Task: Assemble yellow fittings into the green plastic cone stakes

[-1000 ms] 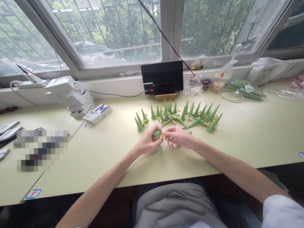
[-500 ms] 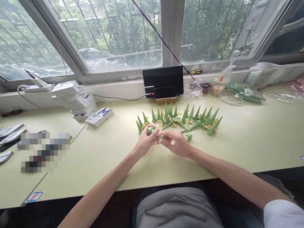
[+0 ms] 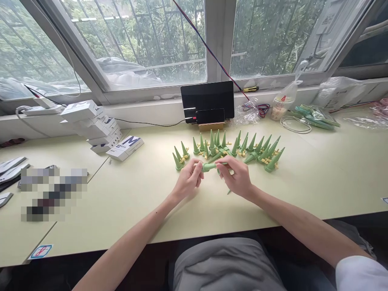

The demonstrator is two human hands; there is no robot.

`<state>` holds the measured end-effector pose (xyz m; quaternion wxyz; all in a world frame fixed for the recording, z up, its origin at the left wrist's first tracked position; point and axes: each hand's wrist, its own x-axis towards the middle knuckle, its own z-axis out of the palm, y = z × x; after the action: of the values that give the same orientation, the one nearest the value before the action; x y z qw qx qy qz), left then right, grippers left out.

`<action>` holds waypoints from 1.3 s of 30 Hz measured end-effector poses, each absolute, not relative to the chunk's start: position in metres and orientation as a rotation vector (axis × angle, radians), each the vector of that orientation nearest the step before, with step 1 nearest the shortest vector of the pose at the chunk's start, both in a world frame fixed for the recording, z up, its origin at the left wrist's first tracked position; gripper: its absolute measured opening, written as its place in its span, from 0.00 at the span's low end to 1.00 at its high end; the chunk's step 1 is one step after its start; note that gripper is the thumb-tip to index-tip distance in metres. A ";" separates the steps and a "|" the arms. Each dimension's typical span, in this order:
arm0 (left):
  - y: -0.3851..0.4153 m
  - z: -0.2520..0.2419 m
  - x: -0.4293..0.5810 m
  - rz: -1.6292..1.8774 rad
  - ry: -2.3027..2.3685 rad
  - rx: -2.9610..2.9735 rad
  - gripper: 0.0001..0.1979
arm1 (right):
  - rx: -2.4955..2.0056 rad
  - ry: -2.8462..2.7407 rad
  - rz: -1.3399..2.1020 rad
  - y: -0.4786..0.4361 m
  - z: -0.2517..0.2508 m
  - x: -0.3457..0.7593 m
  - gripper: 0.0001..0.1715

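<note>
A: Closest in?
B: Grey clothing (image 3: 227, 264) at the bottom edge, white sleeve (image 3: 357, 270) lower right. Then pale yellow tabletop (image 3: 136, 206).
A: Hands. State of the fingers?
B: Left hand (image 3: 190, 176): thumb and fingers closed, gripping the broad end of a green spike (image 3: 209, 166). Exact hold under the fingertips hidden. Right hand (image 3: 236, 176): thumb and forefinger pinched on the tapering part of the same piece, other fingers curled.
A: Location and tilt?
B: Between both hands, near side of the row, roughly level, broad end to the left. Just below the right hand, another green tip (image 3: 229, 192); remainder out of sight.
A: Beyond?
B: Green spikes in a row (image 3: 211, 143), mostly upright, points up, yellow valves (image 3: 243, 153) among them. Some lying tilted, mid-row and right.
A: Farther?
B: Left, white box (image 3: 125, 148) beside a leaning stack of boxes (image 3: 98, 127). Ahead, phone (image 3: 210, 116) propped before a black tablet (image 3: 209, 95). Right, bagged cup (image 3: 280, 107). Last, windows (image 3: 145, 44), foliage outside.
</note>
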<state>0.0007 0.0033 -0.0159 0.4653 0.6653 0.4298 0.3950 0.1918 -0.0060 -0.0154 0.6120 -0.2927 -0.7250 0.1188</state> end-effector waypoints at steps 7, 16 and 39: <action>0.000 -0.024 -0.002 1.098 1.112 2.092 0.12 | -0.550 -1.650 -0.068 0.003 0.005 0.210 0.07; -0.017 -0.027 0.007 0.889 0.817 2.627 0.15 | -0.767 -1.992 -0.106 0.000 0.061 0.233 0.12; -0.018 -0.034 0.009 0.866 0.849 2.728 0.17 | -1.231 -2.293 0.606 0.084 0.026 0.122 0.09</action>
<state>0.0089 -0.0182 -0.0337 0.0780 0.9111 0.2834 0.2890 0.1221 0.0837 0.0260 0.2326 -0.4481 -0.8346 0.2204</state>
